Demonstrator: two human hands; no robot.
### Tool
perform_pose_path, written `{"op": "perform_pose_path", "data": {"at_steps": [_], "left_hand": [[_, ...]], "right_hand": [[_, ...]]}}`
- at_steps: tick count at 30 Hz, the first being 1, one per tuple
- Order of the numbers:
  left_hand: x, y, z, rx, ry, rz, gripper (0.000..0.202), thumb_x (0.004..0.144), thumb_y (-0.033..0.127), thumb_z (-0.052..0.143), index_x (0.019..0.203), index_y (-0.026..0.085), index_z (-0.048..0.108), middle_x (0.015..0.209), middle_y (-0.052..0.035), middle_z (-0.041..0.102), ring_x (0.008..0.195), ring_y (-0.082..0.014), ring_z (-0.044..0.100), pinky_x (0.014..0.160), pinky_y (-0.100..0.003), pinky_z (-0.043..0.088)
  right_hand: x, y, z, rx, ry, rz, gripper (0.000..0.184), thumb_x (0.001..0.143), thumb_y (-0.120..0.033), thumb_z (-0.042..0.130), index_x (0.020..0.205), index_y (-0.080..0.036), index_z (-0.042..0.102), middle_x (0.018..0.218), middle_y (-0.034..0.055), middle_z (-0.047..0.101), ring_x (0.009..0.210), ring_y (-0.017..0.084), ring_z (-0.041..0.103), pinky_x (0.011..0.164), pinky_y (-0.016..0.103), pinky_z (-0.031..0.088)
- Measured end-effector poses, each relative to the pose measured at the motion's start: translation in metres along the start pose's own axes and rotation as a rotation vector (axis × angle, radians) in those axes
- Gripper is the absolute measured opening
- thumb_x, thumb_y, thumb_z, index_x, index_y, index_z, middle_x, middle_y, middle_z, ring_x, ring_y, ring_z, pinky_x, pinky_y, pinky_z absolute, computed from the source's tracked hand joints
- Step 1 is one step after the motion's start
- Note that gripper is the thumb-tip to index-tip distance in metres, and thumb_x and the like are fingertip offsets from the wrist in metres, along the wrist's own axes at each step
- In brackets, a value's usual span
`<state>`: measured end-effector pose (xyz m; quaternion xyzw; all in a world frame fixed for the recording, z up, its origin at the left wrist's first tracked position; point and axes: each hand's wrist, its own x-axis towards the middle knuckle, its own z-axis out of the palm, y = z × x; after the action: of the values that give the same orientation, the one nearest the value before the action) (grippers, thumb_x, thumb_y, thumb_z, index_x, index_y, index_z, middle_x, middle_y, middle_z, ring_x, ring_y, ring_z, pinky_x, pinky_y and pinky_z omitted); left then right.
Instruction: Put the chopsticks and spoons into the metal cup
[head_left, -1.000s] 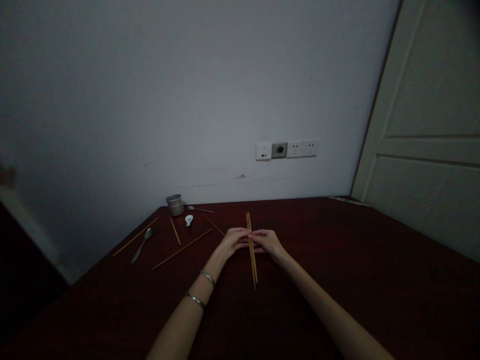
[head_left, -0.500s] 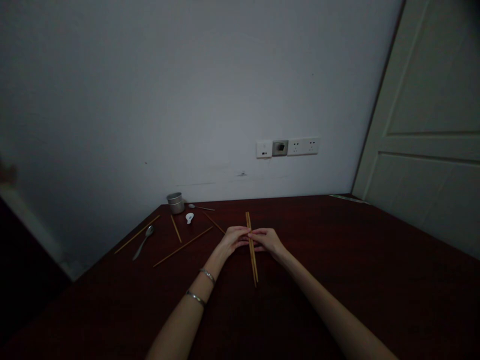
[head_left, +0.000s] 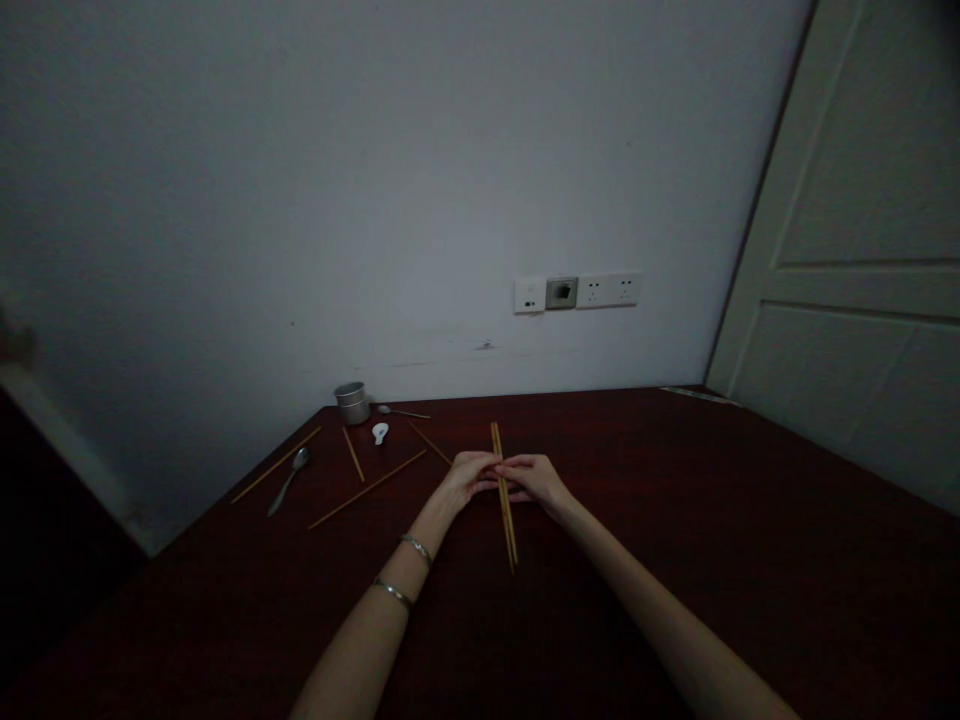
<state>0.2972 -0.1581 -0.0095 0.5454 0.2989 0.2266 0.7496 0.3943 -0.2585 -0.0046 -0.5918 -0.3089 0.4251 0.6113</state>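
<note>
A pair of wooden chopsticks (head_left: pixel 508 528) lies side by side on the dark red table (head_left: pixel 675 560), pointing away from me. My left hand (head_left: pixel 469 477) pinches them from the left near their middle. My right hand (head_left: pixel 534 478) pinches them from the right at the same spot, fingertips of both hands almost meeting. Two bracelets ring my left wrist.
Left of my hands lie several loose chopsticks (head_left: pixel 366 489), a metal spoon (head_left: pixel 289 479), a small white spoon (head_left: pixel 379 432), another metal spoon (head_left: pixel 401 412) and a small metal cup (head_left: pixel 351 402) by the wall. A door (head_left: pixel 862 300) stands at the right.
</note>
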Motion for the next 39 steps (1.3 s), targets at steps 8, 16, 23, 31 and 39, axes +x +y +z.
{"op": "perform_pose_path", "data": {"at_steps": [8, 16, 23, 31, 39], "left_hand": [[-0.001, 0.004, -0.001, 0.016, 0.024, 0.014, 0.008, 0.063, 0.015, 0.064, 0.068, 0.009, 0.063, 0.057, -0.0027, 0.060, 0.050, -0.0099, 0.055, 0.052, -0.023, 0.047], [-0.001, 0.004, -0.001, 0.047, 0.017, 0.014, 0.007, 0.063, 0.016, 0.065, 0.067, 0.011, 0.061, 0.054, -0.0018, 0.058, 0.049, -0.0107, 0.056, 0.052, -0.023, 0.048], [-0.002, 0.004, -0.001, 0.055, -0.006, 0.041, 0.015, 0.061, 0.019, 0.069, 0.069, 0.010, 0.060, 0.055, -0.0013, 0.058, 0.050, -0.0097, 0.055, 0.053, -0.023, 0.049], [0.000, 0.013, 0.003, 0.388, 0.085, 0.103, 0.029, 0.065, 0.037, 0.065, 0.068, 0.009, 0.059, 0.053, -0.0018, 0.057, 0.047, -0.0117, 0.056, 0.048, -0.025, 0.048], [0.002, 0.027, 0.010, 1.220, 0.402, 0.297, 0.029, 0.069, 0.038, 0.055, 0.064, 0.011, 0.067, 0.063, -0.0099, 0.065, 0.062, -0.0171, 0.062, 0.054, -0.021, 0.043]], "right_hand": [[-0.002, 0.003, -0.001, 0.034, -0.040, 0.072, 0.033, 0.059, -0.024, 0.074, 0.083, -0.011, 0.057, 0.063, 0.0035, 0.065, 0.051, 0.012, 0.061, 0.048, 0.025, 0.054], [0.003, 0.011, -0.004, 0.017, -0.067, 0.091, 0.022, 0.060, -0.027, 0.072, 0.066, -0.010, 0.060, 0.057, 0.0039, 0.065, 0.049, 0.011, 0.060, 0.053, 0.023, 0.054], [0.001, 0.008, -0.004, 0.023, -0.066, 0.116, 0.019, 0.061, -0.025, 0.072, 0.065, -0.009, 0.062, 0.055, 0.0030, 0.064, 0.048, 0.010, 0.059, 0.053, 0.022, 0.053], [0.005, 0.012, -0.002, 0.046, -0.094, 0.151, 0.016, 0.063, -0.021, 0.070, 0.066, -0.009, 0.060, 0.059, 0.0050, 0.066, 0.050, 0.011, 0.060, 0.054, 0.023, 0.053], [0.000, 0.011, 0.006, 0.015, -0.082, 0.171, 0.012, 0.067, -0.018, 0.067, 0.064, -0.011, 0.057, 0.055, 0.0032, 0.064, 0.048, 0.010, 0.060, 0.052, 0.022, 0.053]]}}
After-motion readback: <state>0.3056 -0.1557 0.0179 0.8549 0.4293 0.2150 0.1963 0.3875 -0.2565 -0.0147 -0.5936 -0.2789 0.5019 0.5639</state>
